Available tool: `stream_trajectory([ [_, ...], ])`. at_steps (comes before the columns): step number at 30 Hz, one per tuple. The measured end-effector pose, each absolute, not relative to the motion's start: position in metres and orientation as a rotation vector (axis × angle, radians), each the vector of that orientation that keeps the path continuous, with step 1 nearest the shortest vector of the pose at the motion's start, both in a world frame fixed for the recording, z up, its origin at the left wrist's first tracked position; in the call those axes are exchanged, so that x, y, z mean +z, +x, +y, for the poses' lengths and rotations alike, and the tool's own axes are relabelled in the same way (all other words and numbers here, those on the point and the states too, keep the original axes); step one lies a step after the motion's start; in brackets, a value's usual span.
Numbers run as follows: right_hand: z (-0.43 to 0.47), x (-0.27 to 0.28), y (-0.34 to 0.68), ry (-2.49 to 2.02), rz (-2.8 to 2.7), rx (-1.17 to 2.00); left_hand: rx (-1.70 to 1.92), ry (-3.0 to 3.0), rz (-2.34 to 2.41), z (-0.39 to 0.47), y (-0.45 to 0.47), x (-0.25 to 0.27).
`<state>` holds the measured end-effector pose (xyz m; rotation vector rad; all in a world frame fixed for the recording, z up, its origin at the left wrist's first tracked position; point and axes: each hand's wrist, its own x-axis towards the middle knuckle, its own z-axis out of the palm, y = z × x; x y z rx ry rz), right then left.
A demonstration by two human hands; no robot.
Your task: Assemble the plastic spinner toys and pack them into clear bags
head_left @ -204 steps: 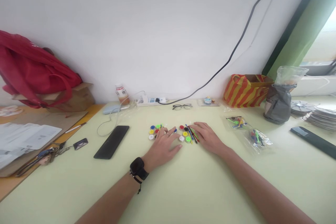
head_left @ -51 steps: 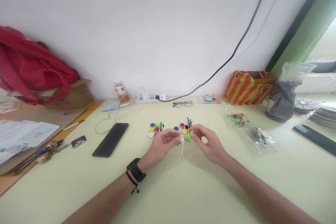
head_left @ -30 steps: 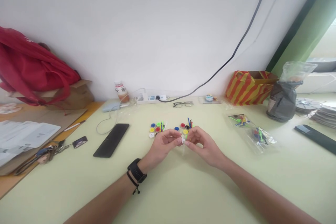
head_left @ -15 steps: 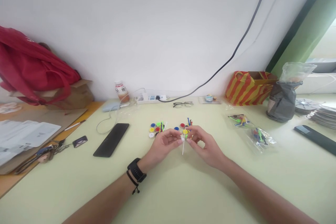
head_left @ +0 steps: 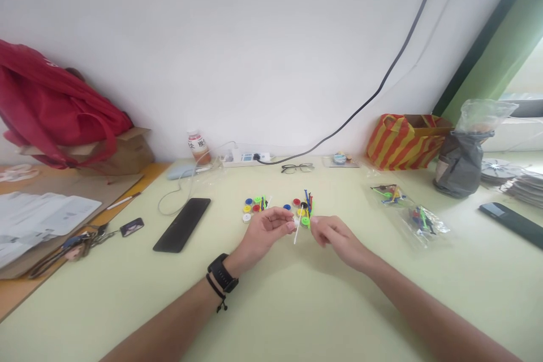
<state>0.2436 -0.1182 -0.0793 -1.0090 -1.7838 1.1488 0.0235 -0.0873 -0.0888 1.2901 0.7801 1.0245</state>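
Observation:
My left hand is closed in a pinch on a thin white plastic stick, which stands tilted with a small white piece near its middle, partly covered by the fingertips. Just right of the stick, my right hand has its fingers curled together, apart from the stick; whether anything is inside them is hidden. Beyond the hands lie coloured discs, among them a green disc and a red disc, beside a bundle of coloured sticks. A second group of discs, with a blue disc, lies further left.
A black phone lies left of my hands. Clear bags of coloured parts lie on the right. Glasses and a power strip are near the wall. A striped bag stands at the back right.
My right hand has come off the white stick and moved slightly right, its fingers curling in. The left hand keeps the stick, which now leans a little more.

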Motion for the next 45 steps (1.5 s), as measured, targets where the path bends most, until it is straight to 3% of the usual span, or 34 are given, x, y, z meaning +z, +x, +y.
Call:
stream_trajectory([
  [6, -0.122, -0.087, 0.241, -0.991, -1.709, 0.869, 1.018, 1.297, 0.774, -0.087, 0.022, -0.090],
  [34, -0.114, -0.090, 0.238, -1.009, -1.882, 1.139, 0.986, 1.589, 0.773, -0.092, 0.026, -0.104],
  [37, -0.112, -0.085, 0.246, -1.100, -1.928, 0.950, 0.975, 1.849, 0.871, -0.095, 0.026, -0.103],
  [45, -0.093, -0.067, 0.298, -1.471, -1.757, -0.195, 0.685, 2.451, 0.874, -0.104, 0.025, -0.100],
])
